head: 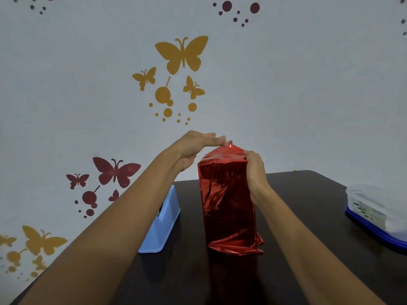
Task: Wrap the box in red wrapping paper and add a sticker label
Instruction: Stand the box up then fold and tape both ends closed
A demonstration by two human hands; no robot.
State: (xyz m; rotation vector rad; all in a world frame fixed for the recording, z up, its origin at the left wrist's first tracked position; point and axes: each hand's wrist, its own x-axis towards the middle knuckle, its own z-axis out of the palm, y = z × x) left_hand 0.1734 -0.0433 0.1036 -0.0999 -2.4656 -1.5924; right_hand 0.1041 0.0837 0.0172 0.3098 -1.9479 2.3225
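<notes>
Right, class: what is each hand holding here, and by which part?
The right hand grips the wrapped box at its upper right edge; the left hand touches the paper peak on top with straight fingers.

- Pale grey wall (297, 89) from 9 to 3 o'clock.
- Yellow butterfly decals (182, 54) at 12 o'clock, dark red butterfly decals (116, 171) at 9.
- Dark tabletop (304, 208) at 6 o'clock.
</notes>
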